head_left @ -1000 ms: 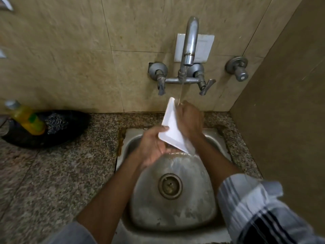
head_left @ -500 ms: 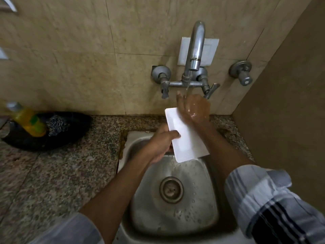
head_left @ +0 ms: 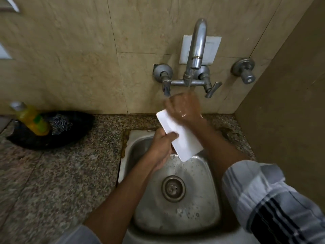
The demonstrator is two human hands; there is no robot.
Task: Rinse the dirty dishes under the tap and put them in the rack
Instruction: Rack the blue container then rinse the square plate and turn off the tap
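Overhead, beige wall tiles back a speckled granite bench and steel sink, where the left hand grips a white plate and the right hand curls over its top edge under the running tap.

No readable text anywhere in my view; the yellow bottle on the left has a green label patch but it's too blurred to make out any letters; the white wall plate behind the tap is blank; no markings legible on the tap or the valve knob; the white dish I'm holding shows no print or logo.
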